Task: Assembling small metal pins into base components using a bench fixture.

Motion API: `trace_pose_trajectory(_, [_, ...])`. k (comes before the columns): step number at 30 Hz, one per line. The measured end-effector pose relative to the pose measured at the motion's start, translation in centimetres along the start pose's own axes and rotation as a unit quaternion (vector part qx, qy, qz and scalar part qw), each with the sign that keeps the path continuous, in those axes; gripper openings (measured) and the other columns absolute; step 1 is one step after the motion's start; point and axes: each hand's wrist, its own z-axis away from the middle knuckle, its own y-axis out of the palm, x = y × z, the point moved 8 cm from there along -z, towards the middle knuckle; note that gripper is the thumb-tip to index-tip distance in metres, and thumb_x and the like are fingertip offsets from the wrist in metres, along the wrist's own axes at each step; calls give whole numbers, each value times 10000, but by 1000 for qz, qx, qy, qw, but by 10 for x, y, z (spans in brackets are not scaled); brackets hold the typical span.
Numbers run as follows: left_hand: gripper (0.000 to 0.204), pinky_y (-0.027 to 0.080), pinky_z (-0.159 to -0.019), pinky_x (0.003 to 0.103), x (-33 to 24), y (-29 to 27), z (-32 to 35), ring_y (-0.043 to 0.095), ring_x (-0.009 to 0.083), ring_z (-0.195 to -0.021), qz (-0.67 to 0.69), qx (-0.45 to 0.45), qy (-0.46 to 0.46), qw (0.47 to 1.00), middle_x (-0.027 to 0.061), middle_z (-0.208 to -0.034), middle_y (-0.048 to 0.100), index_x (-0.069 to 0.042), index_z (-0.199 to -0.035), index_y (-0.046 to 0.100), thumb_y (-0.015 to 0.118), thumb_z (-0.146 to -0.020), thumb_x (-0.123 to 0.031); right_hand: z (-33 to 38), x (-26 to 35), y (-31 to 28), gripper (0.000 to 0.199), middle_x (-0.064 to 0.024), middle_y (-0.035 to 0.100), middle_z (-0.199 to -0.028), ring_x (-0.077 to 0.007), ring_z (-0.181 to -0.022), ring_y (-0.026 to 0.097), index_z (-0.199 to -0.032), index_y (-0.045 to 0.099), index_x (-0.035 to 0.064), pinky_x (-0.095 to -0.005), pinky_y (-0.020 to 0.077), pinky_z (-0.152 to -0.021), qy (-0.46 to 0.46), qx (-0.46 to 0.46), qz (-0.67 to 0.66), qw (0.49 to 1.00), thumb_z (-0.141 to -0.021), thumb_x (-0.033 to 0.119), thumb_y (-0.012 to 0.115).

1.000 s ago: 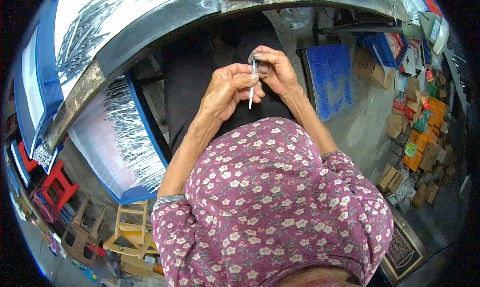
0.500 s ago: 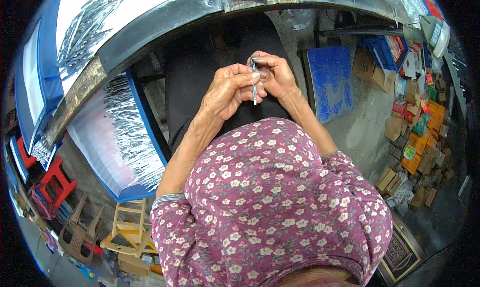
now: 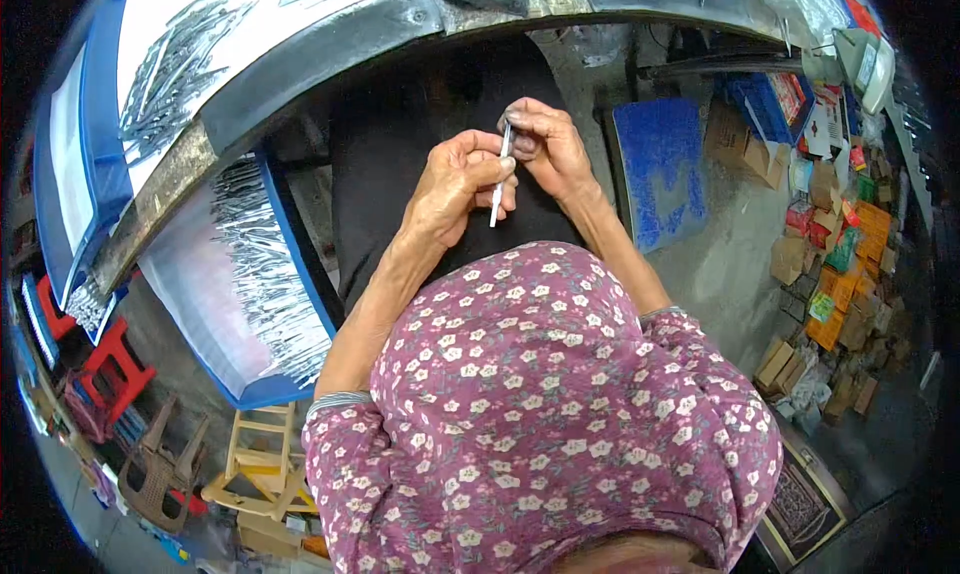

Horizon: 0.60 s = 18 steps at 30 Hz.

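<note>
Over my dark-clad lap, a thin silvery metal strip points slantwise, its lower end free. My left hand pinches the middle of it between thumb and fingers. At the strip's upper end, the darkened fingertips of my right hand are closed on it. What the strip is exactly, I cannot make out. Many similar thin metal pieces lie in a blue-rimmed tray to my left. Another pile of grey metal pieces rests on the white worktop at the far left.
The worktop's dark, worn edge curves across in front of me. A blue board stands to the right. Cardboard boxes and orange crates fill the far right. A red stool and a wooden chair frame are at the lower left.
The strip has gone from nearly upright to slanted, its lower end swinging left and toward me. Its visible face now looks paler. Both hands stay in nearly the same place.
</note>
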Motion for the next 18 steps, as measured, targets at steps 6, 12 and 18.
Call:
trace_pose_trajectory(6, [207, 413, -408, 201, -11, 7, 0, 529, 111, -465, -122, -27, 50, 991, 54, -627, 530, 46, -945, 472, 550, -760, -7, 3, 27, -2, 64, -1, 496, -651, -40, -510, 376, -796, 553, -3, -170, 289, -464, -94, -54, 85, 990, -798, 57, 531])
trace_pose_trajectory(12, [195, 408, -415, 191, -20, 12, 2, 523, 87, -479, -197, -27, 111, 974, 33, -640, 518, 30, -945, 490, 548, -759, 10, 5, 49, -12, 77, -37, 516, -700, -57, -542, 403, -851, 515, 2, -182, 309, -477, -148, -87, 82, 982, -817, 71, 521])
trace_pose_trajectory(18, [218, 404, -424, 183, -34, 19, -1, 506, 60, -496, -232, -51, 162, 958, 19, -647, 507, 28, -947, 496, 567, -741, 30, 11, 52, -9, 64, -43, 530, -712, -62, -558, 431, -848, 515, 9, -186, 340, -493, -147, -89, 81, 982, -839, 72, 510])
